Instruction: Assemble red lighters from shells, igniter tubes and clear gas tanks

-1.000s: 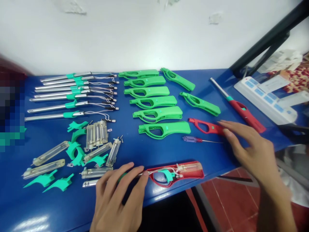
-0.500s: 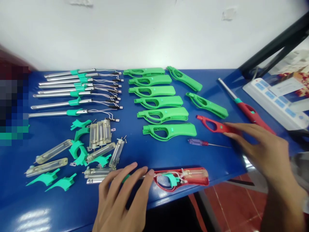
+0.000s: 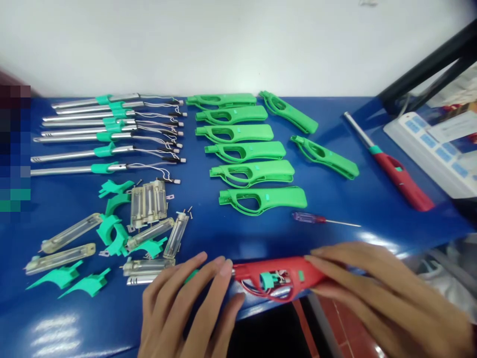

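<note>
At the table's front edge lies a red gas lighter (image 3: 246,273), partly put together, with a green trigger (image 3: 267,281) and white wires showing in its handle opening. My left hand (image 3: 194,303) is closed over the lighter's tube end, covering most of the tube. My right hand (image 3: 376,293) grips the rear of a red casing half (image 3: 303,266), which lies over the lower half; whether the two are fully seated I cannot tell. Just beyond is a screwdriver (image 3: 309,218) with a clear purple handle.
Green casings (image 3: 263,199) lie in a column, two more angled beside it. Metal tubes (image 3: 74,155) with wires are at the back left, clear fuel tanks (image 3: 149,204) and green triggers (image 3: 93,283) below. A red lighter (image 3: 404,181) and a white power strip (image 3: 421,149) are right.
My right hand has brought the red casing half from beside the screwdriver down and left onto the open red lighter. My left hand stays at the tube end. The view has shifted slightly.
</note>
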`<state>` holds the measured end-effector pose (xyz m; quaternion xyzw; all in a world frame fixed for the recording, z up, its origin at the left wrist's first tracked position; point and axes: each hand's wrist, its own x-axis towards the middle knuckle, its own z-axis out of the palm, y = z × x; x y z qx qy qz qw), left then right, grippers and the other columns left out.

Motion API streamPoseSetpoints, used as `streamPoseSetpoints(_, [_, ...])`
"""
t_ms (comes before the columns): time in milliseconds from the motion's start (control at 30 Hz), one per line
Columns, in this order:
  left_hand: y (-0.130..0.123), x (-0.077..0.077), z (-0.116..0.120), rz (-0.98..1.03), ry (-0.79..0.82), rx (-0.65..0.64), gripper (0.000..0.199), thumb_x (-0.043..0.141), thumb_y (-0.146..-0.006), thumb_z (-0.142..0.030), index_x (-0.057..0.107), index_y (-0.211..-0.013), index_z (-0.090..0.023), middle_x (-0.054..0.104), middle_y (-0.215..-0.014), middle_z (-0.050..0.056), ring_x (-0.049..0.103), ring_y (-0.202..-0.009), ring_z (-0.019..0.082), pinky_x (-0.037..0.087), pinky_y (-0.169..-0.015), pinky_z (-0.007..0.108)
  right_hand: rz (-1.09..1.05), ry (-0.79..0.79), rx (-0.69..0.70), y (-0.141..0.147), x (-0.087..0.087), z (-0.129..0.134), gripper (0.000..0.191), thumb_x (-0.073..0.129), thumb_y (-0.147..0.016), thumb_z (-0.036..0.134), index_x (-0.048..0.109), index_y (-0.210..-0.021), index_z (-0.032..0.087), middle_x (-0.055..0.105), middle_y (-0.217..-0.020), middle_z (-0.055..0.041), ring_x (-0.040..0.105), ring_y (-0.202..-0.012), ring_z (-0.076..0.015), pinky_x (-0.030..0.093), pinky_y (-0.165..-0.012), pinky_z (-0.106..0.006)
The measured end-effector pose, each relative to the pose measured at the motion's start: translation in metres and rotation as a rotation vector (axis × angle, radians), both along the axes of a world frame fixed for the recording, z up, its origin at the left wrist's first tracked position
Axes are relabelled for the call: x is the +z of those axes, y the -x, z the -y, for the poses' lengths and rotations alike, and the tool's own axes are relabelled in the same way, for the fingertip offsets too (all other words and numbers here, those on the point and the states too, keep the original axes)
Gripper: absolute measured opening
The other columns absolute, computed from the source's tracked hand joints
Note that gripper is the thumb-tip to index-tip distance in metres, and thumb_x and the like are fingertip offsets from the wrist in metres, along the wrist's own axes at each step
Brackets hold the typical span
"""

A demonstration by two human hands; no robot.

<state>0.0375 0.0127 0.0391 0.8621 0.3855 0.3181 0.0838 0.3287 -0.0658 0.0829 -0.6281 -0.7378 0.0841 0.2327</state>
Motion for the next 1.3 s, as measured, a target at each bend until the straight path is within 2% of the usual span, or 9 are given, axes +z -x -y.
streamPoseSetpoints(100, [0.002, -0.001, -0.001, -0.032, 0.0, -0.05, 0.037, 0.079, -0.093, -0.009, 0.07, -0.129, -0.01, 0.079, -0.12, 0.012, 0.067, -0.124, 0.027, 0.049, -0.106, 0.043, 0.036, 0.025, 0.141, 0.016, -0.003, -0.009, 0.032, 0.061, -0.106, 0.022, 0.07, -0.137, 0.026, 0.075, -0.126, -0.0032, 0.071, -0.113, -0.0174, 0.057, -0.099, -0.029])
streamPoseSetpoints(267, [0.001, -0.003, -0.004, -0.049, -0.001, -0.077, 0.031, 0.074, -0.097, -0.009, 0.071, -0.128, -0.009, 0.08, -0.118, 0.012, 0.065, -0.126, 0.026, 0.046, -0.107, 0.045, 0.011, 0.018, 0.109, 0.017, -0.007, -0.012, 0.025, 0.061, -0.107, 0.023, 0.071, -0.13, 0.024, 0.076, -0.12, -0.0028, 0.071, -0.109, -0.0162, 0.057, -0.098, -0.029])
streamPoseSetpoints(533, [0.0, -0.008, -0.002, -0.051, 0.021, -0.087, 0.027, 0.07, -0.099, -0.009, 0.073, -0.126, -0.013, 0.08, -0.117, 0.009, 0.065, -0.125, 0.027, 0.044, -0.108, 0.047, -0.036, 0.099, 0.081, 0.016, -0.014, 0.004, 0.041, 0.063, -0.104, 0.024, 0.064, -0.144, 0.031, 0.075, -0.128, -0.0008, 0.073, -0.113, -0.0173, 0.062, -0.096, -0.029])
streamPoseSetpoints(667, [0.001, -0.009, -0.001, -0.058, 0.035, -0.086, 0.031, 0.066, -0.099, -0.005, 0.073, -0.129, -0.013, 0.079, -0.119, 0.009, 0.066, -0.125, 0.027, 0.045, -0.108, 0.048, -0.045, 0.06, 0.052, 0.017, -0.015, 0.0, 0.038, 0.062, -0.104, 0.019, 0.067, -0.14, 0.03, 0.076, -0.123, -0.0004, 0.075, -0.108, -0.0158, 0.063, -0.093, -0.027])
streamPoseSetpoints(967, [0.012, -0.011, -0.002, -0.132, 0.02, -0.145, 0.061, 0.052, -0.086, 0.015, 0.069, -0.138, -0.013, 0.074, -0.127, 0.011, 0.062, -0.128, 0.028, 0.043, -0.109, 0.049, -0.041, 0.101, 0.102, 0.017, -0.02, 0.005, 0.045, 0.062, -0.104, 0.014, 0.061, -0.148, 0.025, 0.066, -0.136, -0.0033, 0.062, -0.125, -0.0167, 0.054, -0.103, -0.03])
streamPoseSetpoints(1200, [0.011, -0.014, -0.003, -0.106, 0.041, -0.125, 0.059, 0.05, -0.088, 0.014, 0.068, -0.138, -0.014, 0.073, -0.125, 0.01, 0.062, -0.123, 0.026, 0.042, -0.11, 0.047, -0.01, 0.137, 0.14, 0.014, -0.022, 0.011, 0.05, 0.056, -0.107, 0.017, 0.054, -0.156, 0.024, 0.06, -0.145, -0.0068, 0.058, -0.131, -0.0222, 0.052, -0.106, -0.038])
streamPoseSetpoints(1300, [0.009, -0.014, -0.003, -0.088, 0.048, -0.107, 0.057, 0.05, -0.089, 0.013, 0.069, -0.137, -0.014, 0.073, -0.124, 0.01, 0.063, -0.122, 0.025, 0.042, -0.11, 0.047, -0.023, 0.109, 0.124, 0.015, -0.022, 0.009, 0.048, 0.058, -0.105, 0.014, 0.058, -0.152, 0.023, 0.062, -0.143, -0.0064, 0.059, -0.13, -0.022, 0.052, -0.105, -0.037])
